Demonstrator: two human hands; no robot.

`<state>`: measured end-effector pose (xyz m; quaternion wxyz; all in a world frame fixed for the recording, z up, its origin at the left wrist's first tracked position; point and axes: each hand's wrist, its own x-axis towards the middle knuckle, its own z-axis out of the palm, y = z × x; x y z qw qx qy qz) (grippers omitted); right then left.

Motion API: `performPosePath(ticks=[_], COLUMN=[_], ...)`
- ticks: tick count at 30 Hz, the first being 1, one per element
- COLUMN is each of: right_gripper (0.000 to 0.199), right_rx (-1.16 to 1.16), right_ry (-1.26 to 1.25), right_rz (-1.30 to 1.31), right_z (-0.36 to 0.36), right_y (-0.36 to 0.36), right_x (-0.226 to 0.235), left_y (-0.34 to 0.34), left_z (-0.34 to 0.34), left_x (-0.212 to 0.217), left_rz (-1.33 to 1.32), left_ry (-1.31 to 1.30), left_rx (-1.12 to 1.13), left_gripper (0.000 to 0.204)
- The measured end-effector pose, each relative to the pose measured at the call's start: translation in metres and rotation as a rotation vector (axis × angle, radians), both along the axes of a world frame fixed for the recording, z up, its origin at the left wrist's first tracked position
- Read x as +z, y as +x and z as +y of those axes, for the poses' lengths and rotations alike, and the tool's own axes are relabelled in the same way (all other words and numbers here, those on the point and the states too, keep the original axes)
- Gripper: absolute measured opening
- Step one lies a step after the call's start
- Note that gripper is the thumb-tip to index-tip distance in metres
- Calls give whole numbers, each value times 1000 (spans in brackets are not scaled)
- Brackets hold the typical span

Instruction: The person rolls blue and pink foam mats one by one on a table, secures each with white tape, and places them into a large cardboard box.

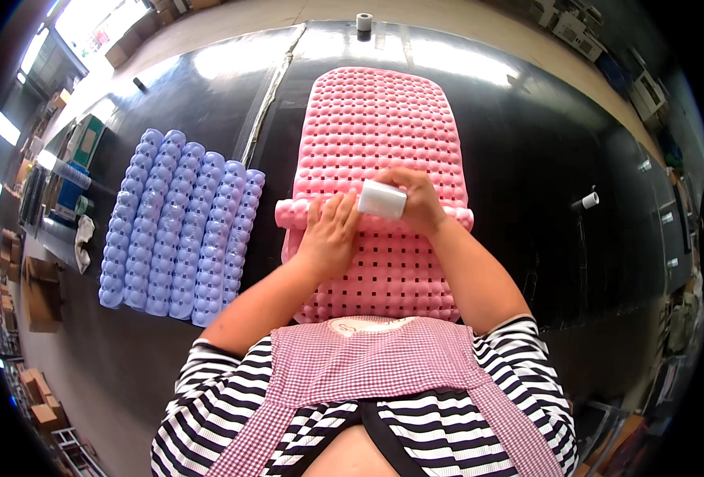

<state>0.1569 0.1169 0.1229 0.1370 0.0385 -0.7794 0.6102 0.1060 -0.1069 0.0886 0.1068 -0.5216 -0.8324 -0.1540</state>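
A pink bumpy bath mat [380, 119] with square holes lies in front of me, and more pink mat [384, 270] reaches back toward my apron. Across it runs a narrow rolled pink mat [292, 213]. My left hand [332, 234] rests on this roll with its fingers stretched out, palm down. My right hand [423, 199] is closed around a small roll of clear film or tape [383, 199], just above the rolled mat and beside my left fingertips. Whether a strip of film runs from it to the mat, I cannot tell.
Several rolled blue bumpy mats [181, 226] lie side by side at left on the black table [543, 175]. A white roll [364, 22] stands at the far edge, and another small roll [589, 200] lies at right. Boxes [86, 143] are stacked beyond the table's left side.
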Motion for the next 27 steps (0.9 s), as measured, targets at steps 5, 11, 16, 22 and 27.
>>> performPosePath(ticks=[5,11,16,22,27], right_gripper=[35,41,29,18,9], right_rx=[-26,-68,-136,-133,-161], right_ry=[413,573,232,-311,-260], right_rz=[336,259,62,-65,-7], right_z=[-21,-20,3,61,69], right_y=[36,29,-14,-107,-128], right_x=[-9,-34,-31,-24,-22], left_y=[-57,-85,-101,-114,-149], left_z=[46,61,57,67,72], left_x=[15,21,8,-10,2], left_rz=[-150,-217,-24,214,-41], left_ry=[-201,-214,-25,201,206], left_rx=[177,123,-3,39,-130], left_gripper=[74,75,59,65,58])
